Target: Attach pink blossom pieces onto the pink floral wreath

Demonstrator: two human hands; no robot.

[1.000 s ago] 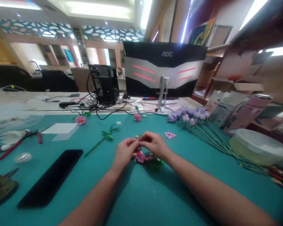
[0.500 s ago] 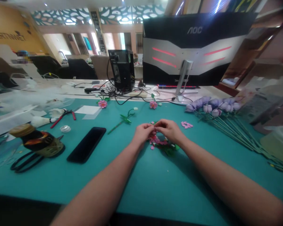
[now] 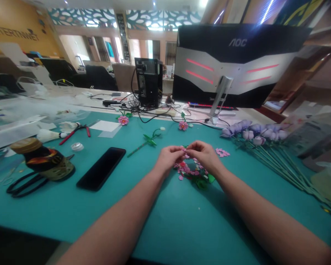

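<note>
My left hand (image 3: 169,158) is closed in a pinch, its fingertips meeting those of my right hand (image 3: 204,154), also pinched. A small pink piece (image 3: 184,149) shows between the fingertips; its exact shape is too small to make out. Just below the hands lies a loose pile of pink petal pieces (image 3: 183,168), with green leaf pieces (image 3: 200,183) at its near side. Beyond my right hand sits a separate group of pink pieces (image 3: 222,152). A green stem with leaves and a white bud (image 3: 149,140) lies left of my hands.
Two pink flowers, one in the middle (image 3: 183,126) and one to the left (image 3: 123,120), lie at the mat's far edge. Purple flowers (image 3: 248,135) lie right. A phone (image 3: 101,168), brown jar (image 3: 44,160) and red-handled pliers (image 3: 68,137) lie left. A monitor (image 3: 237,66) stands behind.
The camera view has shifted slightly, so things sit further right in the picture. My hands stay together above the pile, and a bit of pink now shows at the fingertips.
</note>
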